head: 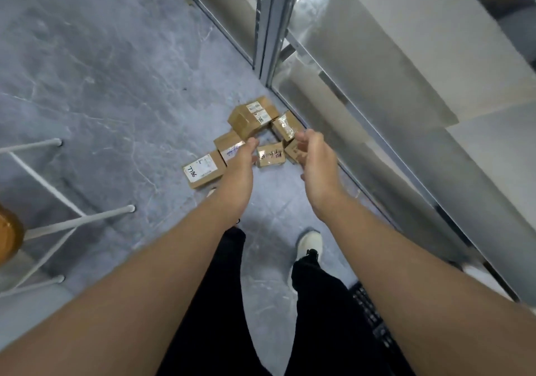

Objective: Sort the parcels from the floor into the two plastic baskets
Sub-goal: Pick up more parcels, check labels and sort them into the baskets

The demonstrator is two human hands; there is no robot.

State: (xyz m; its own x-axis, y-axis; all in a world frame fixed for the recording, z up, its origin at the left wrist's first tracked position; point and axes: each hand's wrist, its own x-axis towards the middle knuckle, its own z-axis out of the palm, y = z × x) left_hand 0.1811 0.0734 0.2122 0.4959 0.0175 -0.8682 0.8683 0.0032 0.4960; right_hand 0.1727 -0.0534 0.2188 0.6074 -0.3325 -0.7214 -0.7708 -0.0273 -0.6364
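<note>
Several small brown cardboard parcels lie in a cluster on the grey floor beside a glass wall. The largest parcel [252,117] sits at the back with white labels on top. A small taped parcel [270,154] lies between my two hands. A labelled parcel [203,171] lies at the left end of the cluster. My left hand [239,164] reaches down over the cluster, fingers apart, holding nothing. My right hand [314,158] is stretched out beside it, also open and empty, partly hiding a parcel [292,151]. Part of a black plastic basket [374,320] shows by my right leg.
A glass partition with a metal frame [268,27] runs along the right. A stool with white metal legs [58,222] and a wooden seat stands at the left. My black trousers and a white shoe [310,242] are below the hands.
</note>
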